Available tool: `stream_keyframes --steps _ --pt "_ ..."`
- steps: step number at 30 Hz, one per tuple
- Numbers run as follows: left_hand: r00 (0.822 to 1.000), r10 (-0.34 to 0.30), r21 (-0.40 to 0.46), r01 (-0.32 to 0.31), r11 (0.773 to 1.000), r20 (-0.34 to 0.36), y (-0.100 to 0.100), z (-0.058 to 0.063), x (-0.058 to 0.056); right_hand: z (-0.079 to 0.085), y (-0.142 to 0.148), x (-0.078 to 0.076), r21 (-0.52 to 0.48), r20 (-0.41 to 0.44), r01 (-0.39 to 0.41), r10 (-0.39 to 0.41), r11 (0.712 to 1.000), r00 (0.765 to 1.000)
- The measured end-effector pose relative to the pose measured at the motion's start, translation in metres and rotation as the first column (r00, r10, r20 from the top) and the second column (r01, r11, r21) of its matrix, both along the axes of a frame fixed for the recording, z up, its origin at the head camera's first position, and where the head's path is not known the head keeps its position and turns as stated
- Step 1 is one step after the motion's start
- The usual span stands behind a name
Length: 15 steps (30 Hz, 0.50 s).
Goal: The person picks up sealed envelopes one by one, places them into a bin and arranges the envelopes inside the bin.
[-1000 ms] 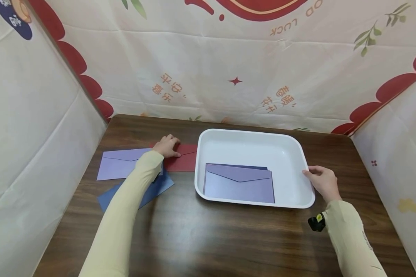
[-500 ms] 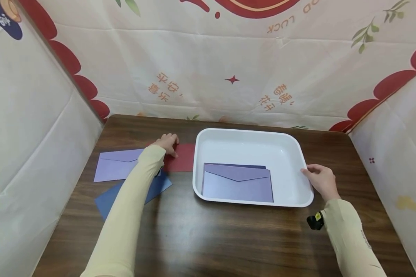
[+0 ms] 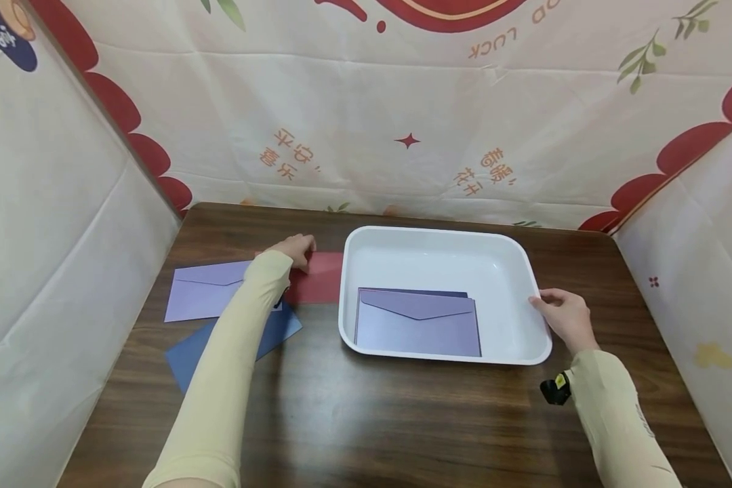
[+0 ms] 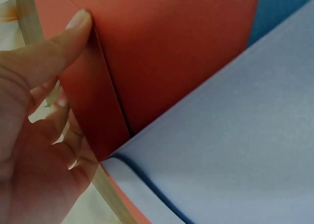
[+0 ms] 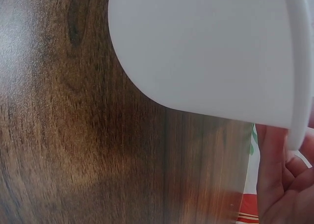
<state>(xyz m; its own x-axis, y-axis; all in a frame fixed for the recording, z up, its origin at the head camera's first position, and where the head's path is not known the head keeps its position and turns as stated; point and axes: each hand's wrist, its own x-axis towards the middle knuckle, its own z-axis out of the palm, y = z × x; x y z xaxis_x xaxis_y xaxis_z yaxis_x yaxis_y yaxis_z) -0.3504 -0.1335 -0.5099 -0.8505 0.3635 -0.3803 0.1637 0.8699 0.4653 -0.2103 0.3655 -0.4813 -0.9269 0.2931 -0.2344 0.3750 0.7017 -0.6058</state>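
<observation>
My left hand (image 3: 297,251) pinches the far edge of a red envelope (image 3: 320,279). In the left wrist view, the thumb (image 4: 78,22) lies on the envelope's flap side while the other fingers curl behind its edge. A lavender envelope (image 3: 204,291) and a blue envelope (image 3: 277,332) lie to the left, partly hidden by the sleeve; the lavender one overlaps the red in the left wrist view. With thumb and fingers, my right hand (image 3: 566,318) grips the right rim of a white tray (image 3: 439,261).
Inside the tray, a stack of envelopes (image 3: 419,329) lies at the front left, lavender on top with a dark blue edge showing behind. The wooden table (image 3: 390,427) meets printed cloth walls (image 3: 366,115) at the back and sides.
My left hand has shifted slightly along the red envelope, its fingers closing at the far edge. The right hand keeps its grip on the tray. The head view has moved a little.
</observation>
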Motion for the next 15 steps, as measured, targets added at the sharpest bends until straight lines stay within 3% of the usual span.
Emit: stream_keyframes --steps 3,15 --pt "1.000 -0.014 0.030 0.014 0.999 0.000 -0.001 0.004 -0.001 0.000 -0.001 0.000 -0.001 0.002 0.004 -0.004 1.000 1.000" --pt "0.999 0.023 -0.006 -0.023 1.000 -0.038 -0.006 0.013 -0.004 0.000 -0.001 -0.001 -0.001 0.009 0.016 -0.016 1.000 1.000"
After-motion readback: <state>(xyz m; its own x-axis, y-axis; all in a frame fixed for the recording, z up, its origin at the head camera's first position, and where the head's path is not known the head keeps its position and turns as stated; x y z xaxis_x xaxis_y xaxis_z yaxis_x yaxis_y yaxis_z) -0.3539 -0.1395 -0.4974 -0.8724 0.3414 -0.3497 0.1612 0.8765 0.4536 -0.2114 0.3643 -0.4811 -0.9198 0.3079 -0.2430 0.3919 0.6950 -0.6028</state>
